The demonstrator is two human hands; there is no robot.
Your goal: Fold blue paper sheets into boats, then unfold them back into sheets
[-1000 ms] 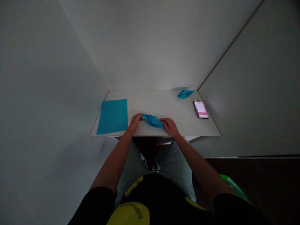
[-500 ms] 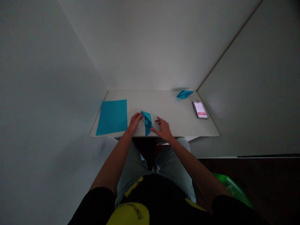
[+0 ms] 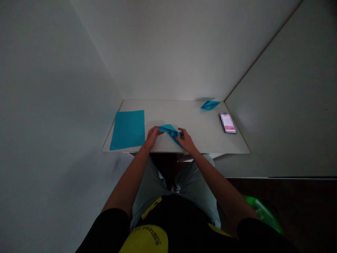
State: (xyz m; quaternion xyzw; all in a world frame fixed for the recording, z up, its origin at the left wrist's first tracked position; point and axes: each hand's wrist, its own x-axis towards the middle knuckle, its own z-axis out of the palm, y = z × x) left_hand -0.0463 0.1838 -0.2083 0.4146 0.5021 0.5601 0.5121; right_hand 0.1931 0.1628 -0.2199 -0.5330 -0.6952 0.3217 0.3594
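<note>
Between my hands is a folded piece of blue paper (image 3: 170, 129), held just above the front part of the white table. My left hand (image 3: 152, 135) pinches its left end between thumb and fingers. At the other end, my right hand (image 3: 185, 140) grips the paper, with the thumb on the near side and the fingers behind. Part of the paper's right end is covered by that hand. A flat blue sheet (image 3: 128, 130) lies to the left of my left hand.
The narrow white table (image 3: 195, 119) meets walls at the back and sides. A folded blue paper shape (image 3: 210, 105) sits at the back right. Nearby lies a phone (image 3: 228, 123) with a blurred screen. Something green (image 3: 263, 212) is on the floor at lower right.
My right hand has closed on the folded paper, which hung from my left hand before. The paper has turned from nearly upright to lying crosswise between both hands.
</note>
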